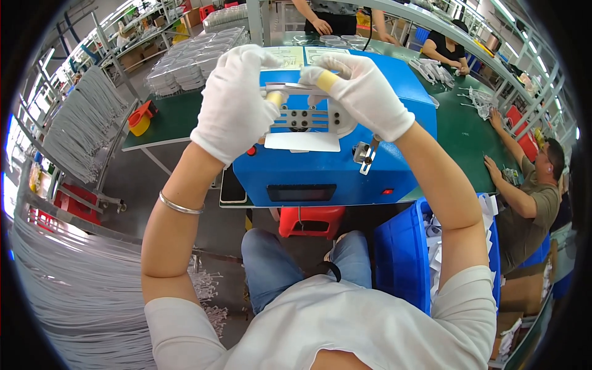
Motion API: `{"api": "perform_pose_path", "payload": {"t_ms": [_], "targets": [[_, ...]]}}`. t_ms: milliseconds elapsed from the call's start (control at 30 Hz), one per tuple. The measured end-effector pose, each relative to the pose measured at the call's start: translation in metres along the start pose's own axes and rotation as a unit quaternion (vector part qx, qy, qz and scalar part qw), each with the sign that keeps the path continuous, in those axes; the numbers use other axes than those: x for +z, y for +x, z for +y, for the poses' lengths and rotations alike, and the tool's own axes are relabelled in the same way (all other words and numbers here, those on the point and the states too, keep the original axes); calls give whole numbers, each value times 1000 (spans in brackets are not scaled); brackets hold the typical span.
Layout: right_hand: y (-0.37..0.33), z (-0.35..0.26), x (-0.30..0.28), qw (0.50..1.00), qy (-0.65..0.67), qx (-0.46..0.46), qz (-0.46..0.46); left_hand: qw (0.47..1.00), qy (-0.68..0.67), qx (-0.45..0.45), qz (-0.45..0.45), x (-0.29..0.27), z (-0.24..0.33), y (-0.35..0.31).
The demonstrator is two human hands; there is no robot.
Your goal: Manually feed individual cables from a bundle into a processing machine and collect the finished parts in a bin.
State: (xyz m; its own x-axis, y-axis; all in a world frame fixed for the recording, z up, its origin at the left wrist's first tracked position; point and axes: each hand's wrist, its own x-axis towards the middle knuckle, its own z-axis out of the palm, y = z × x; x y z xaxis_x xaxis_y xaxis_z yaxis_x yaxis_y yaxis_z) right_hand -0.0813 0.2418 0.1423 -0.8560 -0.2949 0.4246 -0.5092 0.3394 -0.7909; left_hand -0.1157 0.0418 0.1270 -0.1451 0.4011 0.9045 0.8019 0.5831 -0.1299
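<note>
A thin pale strip (288,86) sits between the two gloved hands, over the upper front of a blue machine (345,176), its long axis running left to right, roughly level, its ends toward either hand. The left hand (237,102) has curled fingers, its yellow-tipped thumb near the strip's left end; the right hand (367,92) is also curled, its yellow-tipped thumb drawn in toward the fingers near the other end. Whether either actually pinches the strip I cannot tell. Just below, a slotted metal bracket (317,118) lies along the same direction, and a white flap (302,142) juts toward the person. The printed sheet (287,57) atop the machine is too small to read; the dark display (302,192) faces the person, left of a red switch (387,192). The machine's lower front edge lies close to the table's near side. Left of it, gray floor (166,213) opens out; to the right the green tabletop (459,132) stretches away, while a blue bin (401,253) stands below, near the right forearm.
</note>
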Motion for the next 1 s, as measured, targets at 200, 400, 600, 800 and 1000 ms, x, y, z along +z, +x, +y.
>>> {"api": "perform_pose_path", "payload": {"t_ms": [200,400,600,800,1000], "targets": [[-4,-4,0,984,-130,-121,-10,907,-197,-247,-277,-11,7,5],[-1,-10,-2,972,-185,-144,-19,960,-152,-150,-179,-8,4,0],[3,-13,-4,968,-202,-146,-15,962,-130,-155,-185,-6,5,-1],[-1,-12,7,885,-377,-271,37,960,-139,-164,-182,-7,6,-2],[-9,-15,1,847,-431,-309,30,974,-130,-123,-140,-5,6,-3]]}}
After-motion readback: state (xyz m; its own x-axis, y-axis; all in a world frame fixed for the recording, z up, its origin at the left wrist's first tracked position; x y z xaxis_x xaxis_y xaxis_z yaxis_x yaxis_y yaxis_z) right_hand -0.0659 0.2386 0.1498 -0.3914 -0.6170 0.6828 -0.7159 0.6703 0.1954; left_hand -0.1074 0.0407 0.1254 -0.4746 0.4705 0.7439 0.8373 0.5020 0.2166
